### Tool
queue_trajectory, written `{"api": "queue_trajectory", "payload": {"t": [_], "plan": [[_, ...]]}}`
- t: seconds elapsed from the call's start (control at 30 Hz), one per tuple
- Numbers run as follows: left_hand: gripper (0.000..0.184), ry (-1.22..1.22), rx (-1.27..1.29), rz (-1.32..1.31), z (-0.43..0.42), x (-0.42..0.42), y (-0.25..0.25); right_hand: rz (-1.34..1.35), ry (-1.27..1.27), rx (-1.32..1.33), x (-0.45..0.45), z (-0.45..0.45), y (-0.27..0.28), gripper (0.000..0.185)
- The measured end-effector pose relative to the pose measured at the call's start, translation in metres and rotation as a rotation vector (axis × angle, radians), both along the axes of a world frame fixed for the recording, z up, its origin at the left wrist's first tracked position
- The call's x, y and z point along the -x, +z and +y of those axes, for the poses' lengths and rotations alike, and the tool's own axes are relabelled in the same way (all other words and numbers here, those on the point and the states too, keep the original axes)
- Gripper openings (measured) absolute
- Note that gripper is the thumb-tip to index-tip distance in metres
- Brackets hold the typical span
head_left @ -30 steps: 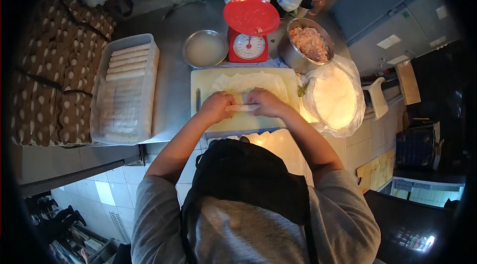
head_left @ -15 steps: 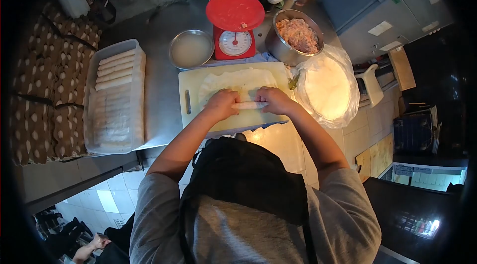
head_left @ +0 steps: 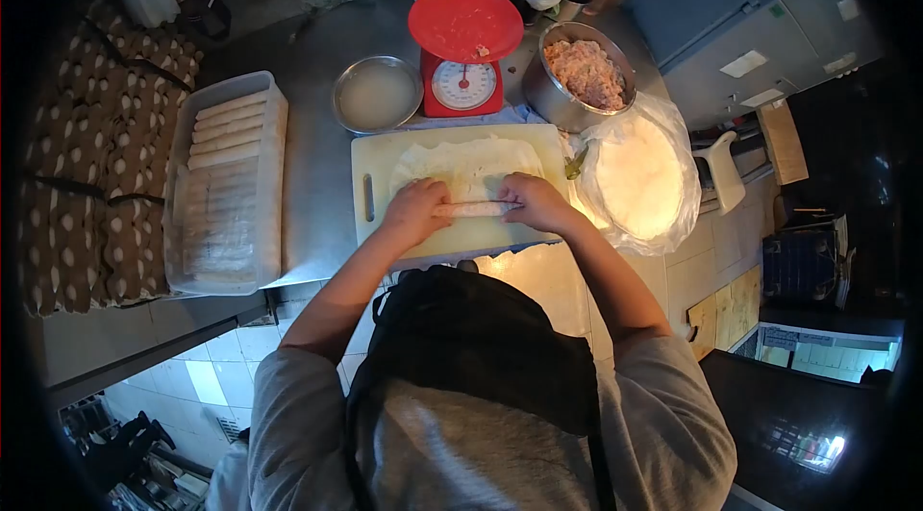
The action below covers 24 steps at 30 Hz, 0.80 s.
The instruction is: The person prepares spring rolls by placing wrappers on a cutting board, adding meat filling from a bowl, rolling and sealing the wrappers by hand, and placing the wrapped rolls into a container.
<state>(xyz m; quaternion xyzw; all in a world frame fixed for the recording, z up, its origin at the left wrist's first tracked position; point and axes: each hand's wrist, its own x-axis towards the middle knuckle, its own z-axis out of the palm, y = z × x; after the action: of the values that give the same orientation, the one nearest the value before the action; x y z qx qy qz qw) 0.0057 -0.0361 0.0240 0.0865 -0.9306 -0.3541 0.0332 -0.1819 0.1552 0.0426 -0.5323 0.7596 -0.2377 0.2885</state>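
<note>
A thin, pale spring roll (head_left: pixel 473 209) lies lengthwise across the near part of a cream cutting board (head_left: pixel 368 157). My left hand (head_left: pixel 417 207) is closed around its left end, and my right hand (head_left: pixel 533 200) grips the right end with bent fingers. Between the hands the middle of the roll is uncovered. Just beyond it a flat, whitish wrapper sheet (head_left: pixel 461 159) is spread on the board; whether the roll is still joined to it I cannot tell.
Behind the board stand a metal bowl of cloudy liquid (head_left: pixel 377 94), a red scale (head_left: pixel 465 25) and a pot of minced filling (head_left: pixel 585 74). Bagged round wrappers (head_left: pixel 636 174) lie at right. At left are a plastic tub of rolls (head_left: pixel 223 141) and stacked egg trays (head_left: pixel 77 146).
My left hand has slid left along the roll, baring more of its middle. My right hand has shifted slightly right. The other person's hand at lower left is no longer visible.
</note>
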Motion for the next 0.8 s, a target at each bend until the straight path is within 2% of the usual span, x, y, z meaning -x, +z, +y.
{"api": "queue_trajectory", "payload": {"t": [0.07,0.17,0.2,0.3,0.33,0.43,0.53,0.63,0.8], "plan": [[0.031,-0.004,-0.102,-0.059,-0.017,-0.009,-0.002,-0.092,-0.090,-0.053,0.009,0.010,-0.005,0.035],[0.031,0.079,-0.312,-0.331,-0.033,0.005,0.012,-0.032,-0.147,-0.069,0.020,0.002,0.001,0.034],[0.030,0.095,-0.208,-0.260,-0.034,0.006,0.016,0.061,-0.173,-0.049,0.020,-0.003,0.005,0.029],[0.035,0.025,0.118,0.107,-0.021,0.014,0.009,0.402,-0.094,0.335,0.008,-0.014,-0.002,0.026],[0.039,-0.019,0.135,0.118,-0.012,0.014,0.005,0.307,-0.051,0.277,-0.004,-0.013,-0.010,0.037],[0.053,-0.106,0.205,0.127,0.026,-0.007,-0.001,0.500,0.081,0.231,-0.049,0.003,-0.016,0.053],[0.065,-0.105,0.291,0.111,0.043,-0.025,-0.001,0.532,0.138,0.125,-0.069,0.027,-0.009,0.068],[0.070,-0.088,0.313,0.100,0.044,-0.024,-0.012,0.490,0.134,0.101,-0.065,0.021,-0.009,0.071],[0.078,0.003,0.434,-0.023,0.002,0.041,-0.008,0.645,0.090,0.139,-0.006,-0.043,-0.019,0.073]]}}
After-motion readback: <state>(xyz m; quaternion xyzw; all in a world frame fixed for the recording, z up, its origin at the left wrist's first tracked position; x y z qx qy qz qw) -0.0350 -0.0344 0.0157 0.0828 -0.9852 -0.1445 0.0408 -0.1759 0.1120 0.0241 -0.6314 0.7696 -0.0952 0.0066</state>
